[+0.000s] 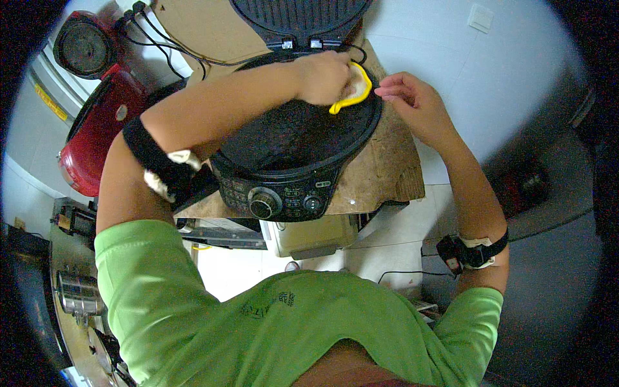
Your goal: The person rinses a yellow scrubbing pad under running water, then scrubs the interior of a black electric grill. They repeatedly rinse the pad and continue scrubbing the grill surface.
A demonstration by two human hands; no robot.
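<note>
My left hand (326, 77) reaches across from the left and is closed on a white cloth with a yellow edge (360, 89). That cloth lies against the far right part of the dark round plate of an electric griddle (285, 138), whose ridged lid (300, 19) stands raised behind it. Just outside the griddle's right rim, my right hand (411, 106) is held with its fingers slightly bent and apart, holding nothing. A knob (264, 203) and buttons are on the griddle's front panel.
The griddle stands on a worn brown board (387, 164). At the left are a red appliance (109, 130) and black cables (169, 46). A lidded bin (312, 234) is below the board's front edge, and a metal pot (80, 292) is at the lower left.
</note>
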